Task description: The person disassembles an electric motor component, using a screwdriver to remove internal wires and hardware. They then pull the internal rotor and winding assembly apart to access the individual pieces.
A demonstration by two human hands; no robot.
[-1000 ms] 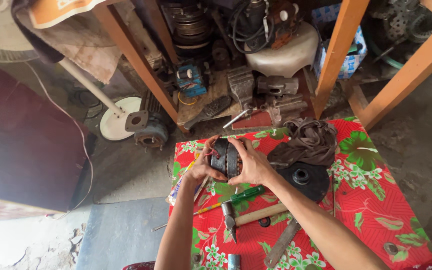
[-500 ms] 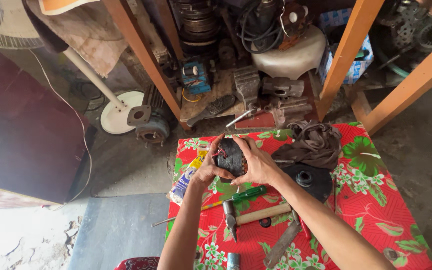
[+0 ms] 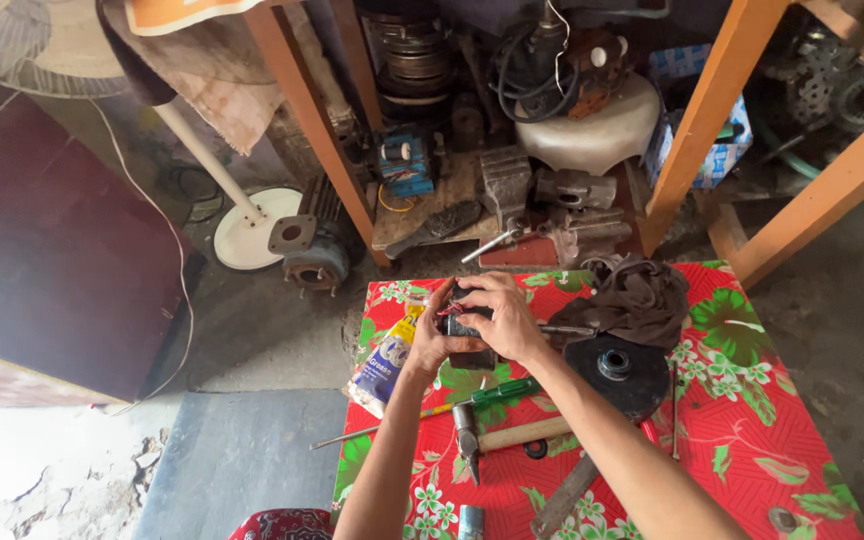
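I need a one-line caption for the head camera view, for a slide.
Both hands, left hand and right hand, hold a small dark motor part above a red floral table beside a hammer.

We see two bare forearms without sleeves, watch or rings, rising from the lower centre of the frame; both hands (image 3: 482, 325) ungloved.

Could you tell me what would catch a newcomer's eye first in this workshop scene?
The red floral tablecloth stands out first, at lower right. At its near-left part, the left hand and right hand together grip a small dark part. Below them lie a green-handled screwdriver and a hammer, with a black disc to the right.
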